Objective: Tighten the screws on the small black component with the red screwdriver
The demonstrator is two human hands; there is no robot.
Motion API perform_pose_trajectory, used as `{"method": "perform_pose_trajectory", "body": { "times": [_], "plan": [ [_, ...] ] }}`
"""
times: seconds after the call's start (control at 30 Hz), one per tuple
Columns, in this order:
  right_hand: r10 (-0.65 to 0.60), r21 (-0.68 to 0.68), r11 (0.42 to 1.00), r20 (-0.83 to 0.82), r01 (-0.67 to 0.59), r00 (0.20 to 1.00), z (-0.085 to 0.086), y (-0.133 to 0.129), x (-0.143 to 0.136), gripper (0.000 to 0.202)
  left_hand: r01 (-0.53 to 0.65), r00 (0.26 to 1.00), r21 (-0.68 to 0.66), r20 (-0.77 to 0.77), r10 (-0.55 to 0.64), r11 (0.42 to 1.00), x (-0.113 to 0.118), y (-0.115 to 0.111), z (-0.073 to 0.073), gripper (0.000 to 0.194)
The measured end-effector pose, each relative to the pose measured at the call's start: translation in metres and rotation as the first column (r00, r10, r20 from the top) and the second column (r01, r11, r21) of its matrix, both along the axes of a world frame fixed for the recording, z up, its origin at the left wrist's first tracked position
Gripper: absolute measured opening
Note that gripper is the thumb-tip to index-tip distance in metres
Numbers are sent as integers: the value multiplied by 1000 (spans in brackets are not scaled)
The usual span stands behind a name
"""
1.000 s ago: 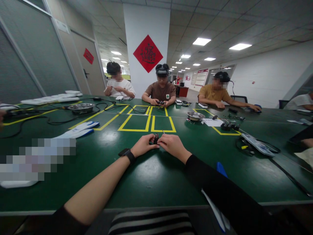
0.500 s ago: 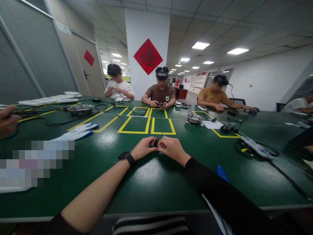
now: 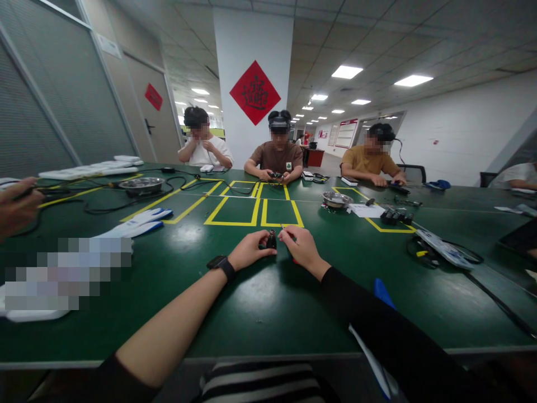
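Observation:
My left hand is closed round a small black part with a metallic top, which stands upright between thumb and fingers above the green table. Just to its right, my right hand pinches a thin tool; its slim tip points up and left, and a bit of red shows under the palm. A small gap lies between the right fingertips and the black part.
Yellow tape outlines lie ahead. Metal bowls stand at left and right. White gloves lie left, black parts and a cable-wrapped packet right. Several people sit round the table; another person's hand is far left.
My right hand has moved slightly right, away from the black part, which now shows more. Across the table, the person in white has raised their hands, and the person in yellow has drawn theirs together.

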State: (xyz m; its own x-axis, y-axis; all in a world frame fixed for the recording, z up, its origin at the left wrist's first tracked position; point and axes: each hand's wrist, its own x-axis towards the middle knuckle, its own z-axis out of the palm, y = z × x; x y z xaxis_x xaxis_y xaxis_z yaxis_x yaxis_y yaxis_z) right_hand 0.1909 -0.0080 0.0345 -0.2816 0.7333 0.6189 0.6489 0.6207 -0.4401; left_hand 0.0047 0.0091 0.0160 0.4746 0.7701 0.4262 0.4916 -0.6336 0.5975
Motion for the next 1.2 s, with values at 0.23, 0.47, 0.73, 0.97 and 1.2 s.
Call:
{"method": "perform_pose_trajectory", "body": {
  "times": [0.23, 0.47, 0.73, 0.97, 1.2],
  "plan": [
    [-340, -408, 887, -254, 218, 906, -21, 38, 13, 38, -28, 999, 21, -31, 29, 999, 2, -3, 1, 35],
    [-293, -605, 775, -83, 185, 953, -6, 83, 11, 23, -38, 999, 30, -31, 39, 999, 2, -3, 1, 40],
    [-268, -449, 831, 198, 330, 943, -14, 48, 12, 58, -36, 997, 71, -71, 41, 997, 2, -3, -1, 36],
    [-253, -367, 901, -13, 231, 967, -23, 43, 18, 28, -29, 993, 123, -109, 43, 992, 4, -5, 1, 40],
    [-147, -428, 901, -457, -72, 877, -18, 34, 6, 38, -69, 996, 166, -43, 77, 984, 13, -11, 4, 56]
  ]
}}
